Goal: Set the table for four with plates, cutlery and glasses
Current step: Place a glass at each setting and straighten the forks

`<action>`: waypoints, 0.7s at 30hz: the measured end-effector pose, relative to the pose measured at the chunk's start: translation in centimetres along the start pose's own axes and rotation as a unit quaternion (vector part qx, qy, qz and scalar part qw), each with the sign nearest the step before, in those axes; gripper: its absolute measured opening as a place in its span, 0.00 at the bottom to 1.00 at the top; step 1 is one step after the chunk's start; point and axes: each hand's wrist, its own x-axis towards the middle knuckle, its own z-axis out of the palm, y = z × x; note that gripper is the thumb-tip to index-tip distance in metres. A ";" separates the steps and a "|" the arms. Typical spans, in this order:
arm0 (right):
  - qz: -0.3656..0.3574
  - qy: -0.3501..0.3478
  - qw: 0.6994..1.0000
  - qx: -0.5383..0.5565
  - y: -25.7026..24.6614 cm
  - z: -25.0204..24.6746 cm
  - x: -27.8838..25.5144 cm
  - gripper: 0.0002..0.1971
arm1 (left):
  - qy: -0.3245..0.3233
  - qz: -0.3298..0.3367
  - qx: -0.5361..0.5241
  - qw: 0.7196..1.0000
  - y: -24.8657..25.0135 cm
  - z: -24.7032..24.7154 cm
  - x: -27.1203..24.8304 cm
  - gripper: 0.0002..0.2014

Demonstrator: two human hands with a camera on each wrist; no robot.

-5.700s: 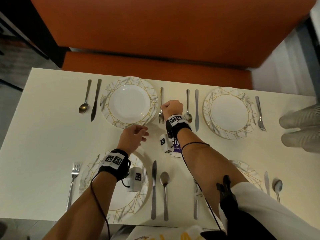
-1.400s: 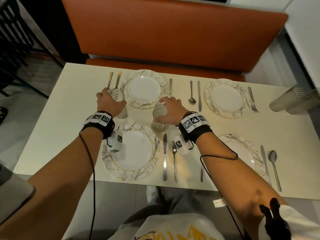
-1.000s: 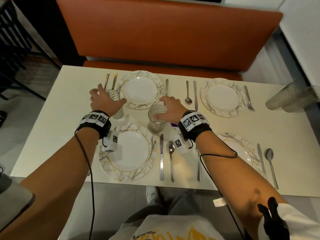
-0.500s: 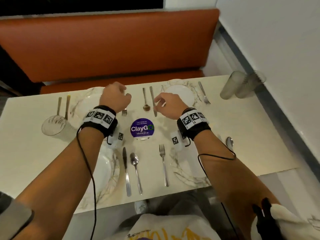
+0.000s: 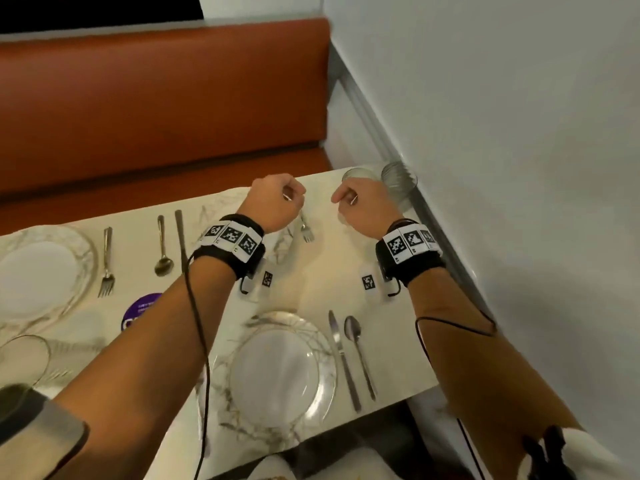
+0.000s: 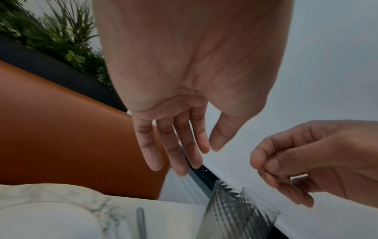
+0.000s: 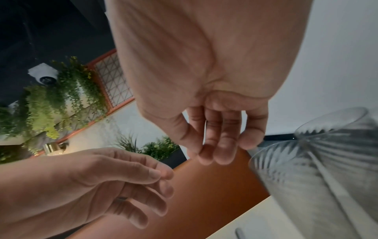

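Two ribbed clear glasses [image 5: 398,183] stand close together at the table's far right corner, against the wall. My right hand [image 5: 346,202] hovers just left of them, fingers loosely curled and empty; in the right wrist view the right hand [image 7: 220,152] is a small gap from the glasses [image 7: 317,177]. My left hand [image 5: 287,195] hangs beside it over the far right plate [image 5: 277,247], holding nothing. In the left wrist view the left hand [image 6: 190,158] has relaxed fingers above the glasses [image 6: 235,210]. A third glass [image 5: 24,355] stands at the near left.
The near right plate [image 5: 277,375] has a knife [image 5: 341,355] and spoon [image 5: 356,348] beside it. A fork [image 5: 304,226] lies by the far right plate. Another plate [image 5: 38,271], more cutlery and a purple sticker [image 5: 138,310] sit to the left. An orange bench [image 5: 156,109] is behind and a white wall [image 5: 519,168] to the right.
Both hands let go of the glasses they set down on the left half. They moved right and away, empty, to the two glasses at the far right corner; the view swung right.
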 end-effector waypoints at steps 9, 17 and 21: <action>0.015 0.039 0.999 0.013 8.4 -5.2 4.7 0.12 | -0.026 -0.006 0.063 0.998 6.0 7.6 9.4 0.35; 0.003 0.054 0.998 0.037 11.4 -6.4 6.0 0.12 | -0.129 -0.056 0.193 0.971 6.7 13.1 11.5 0.63; -0.009 0.052 0.999 0.013 11.7 -6.9 6.4 0.13 | -0.070 -0.053 0.103 0.991 5.6 14.0 10.8 0.50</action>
